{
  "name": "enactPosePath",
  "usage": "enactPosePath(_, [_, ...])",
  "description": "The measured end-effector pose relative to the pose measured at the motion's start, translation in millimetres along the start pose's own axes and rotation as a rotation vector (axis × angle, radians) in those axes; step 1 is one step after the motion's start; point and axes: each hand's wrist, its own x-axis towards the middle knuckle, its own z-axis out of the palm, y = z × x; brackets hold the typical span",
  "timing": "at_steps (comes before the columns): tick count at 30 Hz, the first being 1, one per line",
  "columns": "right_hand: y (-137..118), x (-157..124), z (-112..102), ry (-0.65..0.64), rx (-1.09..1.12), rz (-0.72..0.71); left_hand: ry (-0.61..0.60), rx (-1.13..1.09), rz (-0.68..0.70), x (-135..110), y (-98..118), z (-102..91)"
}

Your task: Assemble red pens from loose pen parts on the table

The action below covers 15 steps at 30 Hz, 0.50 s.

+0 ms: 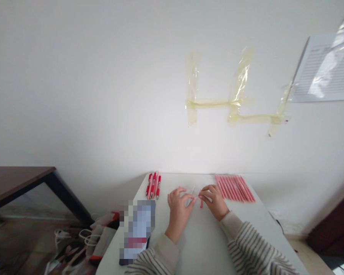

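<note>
Onlooker's notes, landmark: the white table (203,244) against the wall.

Both hands up over the table's middle, towards its far edge. Left hand (180,206): thumb and index nearly together at the tips, other fingers loosely curled and spread. Right hand (217,202): thumb and index brought to a close pinch, rest bent. Between the two pinches, a thin pale piece (197,197), apparently gripped at either end; too small to tell what it is.

A short red-pink piece (201,203) shows just under the right fingertips; cannot tell whether held or lying. A slim clear rod (192,190) shows just behind the left fingertips.

Table's far right corner: a slanting row of pink barrels (235,188), packed side by side. Far left corner: a small batch of red and pink pens (153,186). Table's left edge: a phone-like slab (140,225), blurred over.

Risks, my judgement: so slight a piece could spring from the fingertips if squeezed off-centre, or bend if the two ends are out of line. The right wrist bends close by the barrels; a careless sweep might set them rolling towards the table's edge.
</note>
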Motion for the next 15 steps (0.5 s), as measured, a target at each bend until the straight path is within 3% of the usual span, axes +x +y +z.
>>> enactPosePath(8, [-1,2,-5,-0.048,0.014,-0.008,0.004,0.000,-0.026,1,3,-2.0])
enactPosePath(15, [15,2,-10,-0.085,-0.081,0.028,0.024,0.011,-0.066,1,2,-4.1])
